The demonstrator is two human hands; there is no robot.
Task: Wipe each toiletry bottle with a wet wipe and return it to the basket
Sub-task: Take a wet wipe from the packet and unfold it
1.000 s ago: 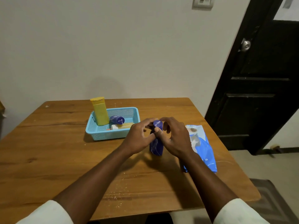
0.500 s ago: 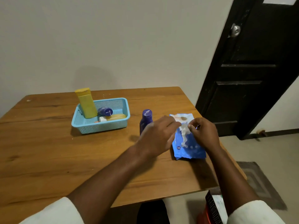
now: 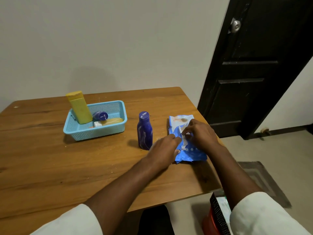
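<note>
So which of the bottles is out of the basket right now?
The dark blue bottle, standing upright on the table between the basket and the wipes pack; the others sit inside the basket.

The left hand covers the near left corner of the blue wet wipe pack, and the right hand hides its middle. The pack's print is too small to read. In the blue basket, the yellow bottle partly hides a small blue bottle. A red and black object is cut off by the bottom edge.
</note>
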